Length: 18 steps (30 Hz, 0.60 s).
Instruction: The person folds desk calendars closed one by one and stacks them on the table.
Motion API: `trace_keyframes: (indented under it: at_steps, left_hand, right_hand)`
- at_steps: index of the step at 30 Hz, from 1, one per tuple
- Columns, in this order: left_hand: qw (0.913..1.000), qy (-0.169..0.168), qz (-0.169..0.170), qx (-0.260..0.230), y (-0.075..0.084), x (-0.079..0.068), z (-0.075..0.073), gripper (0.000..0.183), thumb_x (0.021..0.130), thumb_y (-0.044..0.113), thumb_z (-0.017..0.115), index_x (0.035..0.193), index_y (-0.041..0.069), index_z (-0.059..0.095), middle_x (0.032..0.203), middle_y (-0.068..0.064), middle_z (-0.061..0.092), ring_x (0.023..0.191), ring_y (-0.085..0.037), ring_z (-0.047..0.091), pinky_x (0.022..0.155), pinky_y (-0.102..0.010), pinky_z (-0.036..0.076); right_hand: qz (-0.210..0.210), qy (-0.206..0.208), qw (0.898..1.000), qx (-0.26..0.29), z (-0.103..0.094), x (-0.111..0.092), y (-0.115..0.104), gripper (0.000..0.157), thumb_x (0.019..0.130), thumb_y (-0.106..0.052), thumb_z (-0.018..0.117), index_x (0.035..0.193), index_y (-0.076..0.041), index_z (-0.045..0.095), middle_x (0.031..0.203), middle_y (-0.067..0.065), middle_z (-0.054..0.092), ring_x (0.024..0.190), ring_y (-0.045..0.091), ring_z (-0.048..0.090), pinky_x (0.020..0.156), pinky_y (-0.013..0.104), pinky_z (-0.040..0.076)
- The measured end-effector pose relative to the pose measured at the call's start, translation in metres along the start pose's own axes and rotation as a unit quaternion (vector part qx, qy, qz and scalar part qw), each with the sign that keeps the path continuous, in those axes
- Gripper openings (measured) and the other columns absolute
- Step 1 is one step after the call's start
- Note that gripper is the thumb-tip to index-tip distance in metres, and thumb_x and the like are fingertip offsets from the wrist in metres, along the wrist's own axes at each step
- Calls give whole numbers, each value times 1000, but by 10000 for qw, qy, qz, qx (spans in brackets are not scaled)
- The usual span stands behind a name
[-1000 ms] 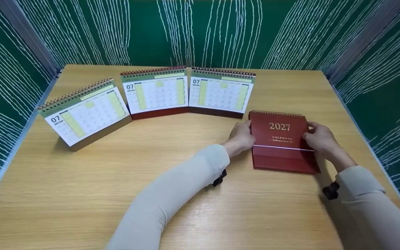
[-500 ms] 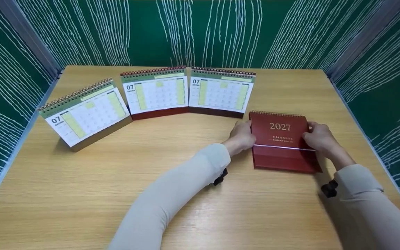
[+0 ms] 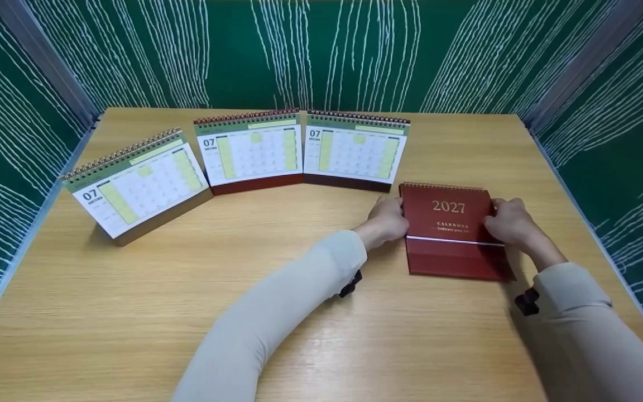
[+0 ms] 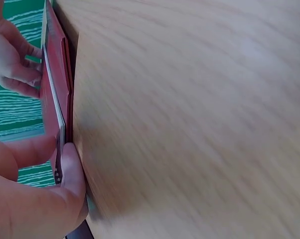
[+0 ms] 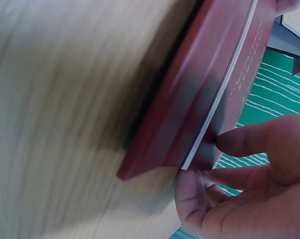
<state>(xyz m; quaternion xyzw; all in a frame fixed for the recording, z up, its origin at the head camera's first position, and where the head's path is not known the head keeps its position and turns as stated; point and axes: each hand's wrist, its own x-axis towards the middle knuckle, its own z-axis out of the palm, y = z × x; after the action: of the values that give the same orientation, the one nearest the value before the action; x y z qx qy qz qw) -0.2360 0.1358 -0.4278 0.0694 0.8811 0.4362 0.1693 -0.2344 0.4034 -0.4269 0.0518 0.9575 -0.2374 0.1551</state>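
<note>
A dark red desk calendar (image 3: 447,215) with "2027" in gold on its cover lies low at the right of the table, its spiral binding along the far edge. Below the cover, the red base flap (image 3: 458,259) spreads toward the near side. My left hand (image 3: 387,219) grips the calendar's left edge; in the left wrist view, thumb and fingers pinch the page stack. At the opposite edge, my right hand (image 3: 514,223) pinches the calendar, thumb on the cover and fingers beneath, as the right wrist view shows.
Three desk calendars stand upright in an arc, showing month pages marked 07: one at the left (image 3: 143,187), one in the middle (image 3: 252,151), one on the right (image 3: 355,149). Green walls with white lines (image 3: 355,56) enclose the wooden table (image 3: 132,312) at the back and sides.
Both hands keep their hold on the red calendar. It has barely shifted, its cover sitting slightly lower in the head view.
</note>
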Motion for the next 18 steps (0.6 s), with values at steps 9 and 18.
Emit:
trace_keyframes:
  at_steps: [9, 18]
  left_hand:
    - [9899, -581, 155, -1288, -9, 2, -9, 55, 95, -11, 61, 150, -4, 55, 95, -5, 62, 71, -11, 50, 55, -21, 39]
    - [9817, -742, 169, -1744, -26, -7, -51, 70, 99, -4, 64, 164, 1, 36, 115, -10, 60, 72, -12, 56, 72, -29, 54]
  right_hand:
    - [48, -242, 9992, 329, -5, 0, -1, 67, 105, -7, 40, 157, 24, 12, 148, 51, 27, 126, 50, 40, 115, 67, 36]
    - [270, -157, 9995, 29, -19, -7, -10, 79, 105, -17, 48, 159, 20, 3, 155, 51, 13, 143, 64, 25, 118, 75, 27]
